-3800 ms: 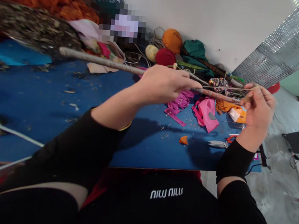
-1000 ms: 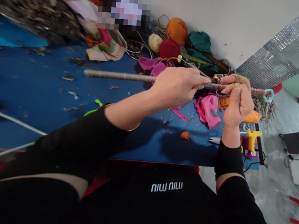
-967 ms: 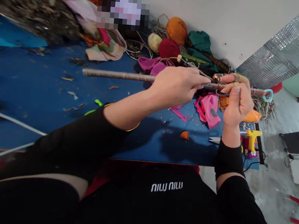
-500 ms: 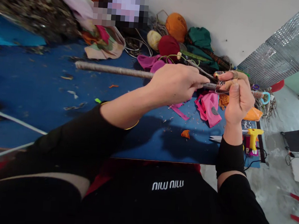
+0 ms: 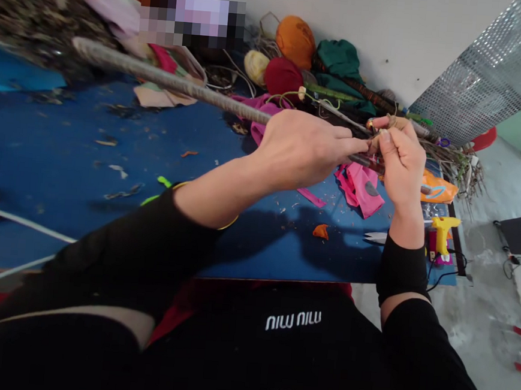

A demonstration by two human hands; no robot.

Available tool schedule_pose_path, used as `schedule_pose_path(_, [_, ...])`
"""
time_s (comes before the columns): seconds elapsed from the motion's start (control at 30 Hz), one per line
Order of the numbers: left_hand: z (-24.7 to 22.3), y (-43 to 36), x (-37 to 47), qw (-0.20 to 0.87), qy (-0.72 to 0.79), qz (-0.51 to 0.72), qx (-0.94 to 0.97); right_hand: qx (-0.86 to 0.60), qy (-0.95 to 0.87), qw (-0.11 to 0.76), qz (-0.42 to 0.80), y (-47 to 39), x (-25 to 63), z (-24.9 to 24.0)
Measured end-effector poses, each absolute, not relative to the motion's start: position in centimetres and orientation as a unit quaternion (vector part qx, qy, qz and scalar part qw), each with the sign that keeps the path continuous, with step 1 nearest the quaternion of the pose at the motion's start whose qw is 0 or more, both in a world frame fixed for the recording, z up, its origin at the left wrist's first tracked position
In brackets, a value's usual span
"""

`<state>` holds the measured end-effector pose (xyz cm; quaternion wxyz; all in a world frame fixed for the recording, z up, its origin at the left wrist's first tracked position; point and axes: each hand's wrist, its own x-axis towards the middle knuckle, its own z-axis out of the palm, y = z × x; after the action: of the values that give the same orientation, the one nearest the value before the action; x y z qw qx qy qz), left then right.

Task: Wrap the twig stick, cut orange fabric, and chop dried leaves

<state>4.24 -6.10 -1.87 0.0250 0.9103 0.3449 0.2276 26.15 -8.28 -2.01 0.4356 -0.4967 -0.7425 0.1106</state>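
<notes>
A long stick wrapped in greyish-brown material (image 5: pixel 174 83) slants across the view, its far left end raised. My left hand (image 5: pixel 304 147) is closed around it, forefinger stretched along it toward the right. My right hand (image 5: pixel 402 161) is closed around the stick's darker right part, thumb and fingers pinched together close to my left fingertips. A thin brown strand seems to loop over its fingers; what the pinch holds is too small to make out. Just past the right hand a light blue loop (image 5: pixel 436 192) shows at the stick's end.
On the blue table (image 5: pixel 238 250) lie pink cloth (image 5: pixel 362 191), an orange scrap (image 5: pixel 321 231), scissors (image 5: pixel 375 237) and a yellow glue gun (image 5: pixel 442 233). Yarn balls (image 5: pixel 283 79) and twigs (image 5: pixel 459 159) are heaped along the back. A blurred person is at upper left.
The stick's left end has swung up, so it slants now, and its right end has dipped. My right hand has shifted slightly left, closer to my left hand.
</notes>
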Motion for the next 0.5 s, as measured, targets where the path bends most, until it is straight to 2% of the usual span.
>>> schedule_pose_path(0.3, [-1.85, -6.14, 4.45, 0.013, 0.288, 0.163, 0.944, -0.473, -0.7, 0.48, 0.234, -8.14, 26.35, -2.38])
schedule_pose_path(0.5, [-1.75, -5.91, 4.49, 0.009, 0.325, 0.121, 0.938, -0.459, -0.661, 0.52, 0.285, -7.92, 26.59, -2.09])
